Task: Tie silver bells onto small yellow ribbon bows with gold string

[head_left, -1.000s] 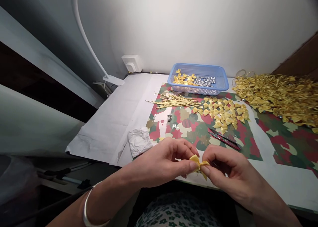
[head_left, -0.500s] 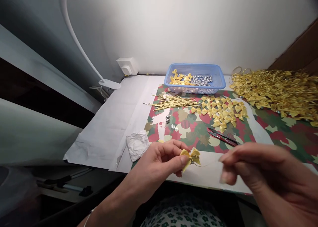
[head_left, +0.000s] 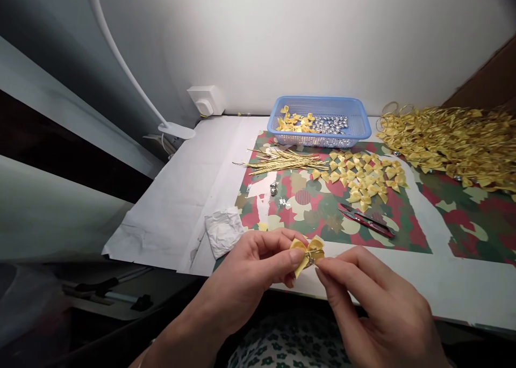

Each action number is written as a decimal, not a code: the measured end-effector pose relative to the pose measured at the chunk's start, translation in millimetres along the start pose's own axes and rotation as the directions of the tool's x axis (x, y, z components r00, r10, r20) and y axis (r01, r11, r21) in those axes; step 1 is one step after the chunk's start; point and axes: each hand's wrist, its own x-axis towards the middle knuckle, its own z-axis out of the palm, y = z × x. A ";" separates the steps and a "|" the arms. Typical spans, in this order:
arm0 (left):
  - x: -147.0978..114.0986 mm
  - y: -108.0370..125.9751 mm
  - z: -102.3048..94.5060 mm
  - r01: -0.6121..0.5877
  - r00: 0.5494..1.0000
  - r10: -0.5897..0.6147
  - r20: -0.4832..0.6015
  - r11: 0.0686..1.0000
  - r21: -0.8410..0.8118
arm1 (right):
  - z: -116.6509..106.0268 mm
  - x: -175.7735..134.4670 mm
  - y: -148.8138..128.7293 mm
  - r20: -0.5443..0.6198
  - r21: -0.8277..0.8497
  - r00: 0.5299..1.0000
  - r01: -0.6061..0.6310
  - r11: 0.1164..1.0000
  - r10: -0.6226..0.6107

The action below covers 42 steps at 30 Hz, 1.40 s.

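Note:
My left hand (head_left: pixel 268 263) pinches a yellow satin ribbon bow (head_left: pixel 299 244) between thumb and fingers, just over the table's front edge. At the bow's middle there is a loop of thin gold cord and a small silver bell (head_left: pixel 310 260). The thumb and forefinger of my right hand (head_left: pixel 368 290) are closed at the bow's right lower side, on a thin thread mostly hidden by the fingertips. Beyond the hands lie red-handled thread snips (head_left: pixel 366 221) and a few loose silver bells (head_left: pixel 273 189).
A blue basket (head_left: pixel 322 142) at the wall holds bows and bells. Gold cords (head_left: pixel 286 161) and loose bows (head_left: pixel 365 177) lie on the camouflage-patterned sheet (head_left: pixel 306 217). Finished-looking bows are heaped (head_left: pixel 455 142) at right. Crumpled white paper (head_left: pixel 223 231) and a lamp (head_left: pixel 175 130) are at left.
My right hand has come leftward from beside the bow to its middle, and the thread that was stretched between them is now short. My left hand keeps its hold on the bow.

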 end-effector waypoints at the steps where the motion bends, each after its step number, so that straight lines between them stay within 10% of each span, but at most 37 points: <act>1: 0.2 -0.2 0.1 0.005 1.000 -0.005 0.001 1.000 -0.010 | -0.6 0.3 -0.7 0.013 -0.022 1.000 0.001 1.000 -0.001; 32: 5.7 -4.3 3.6 0.110 0.992 -0.094 0.087 0.972 -0.206 | 15.7 4.5 5.3 -0.169 0.098 0.985 -0.008 0.995 0.025; 42: -2.8 -9.8 14.1 -0.265 0.952 0.293 -0.089 0.934 0.241 | 12.5 2.9 5.8 -0.134 0.118 0.989 -0.049 0.992 0.065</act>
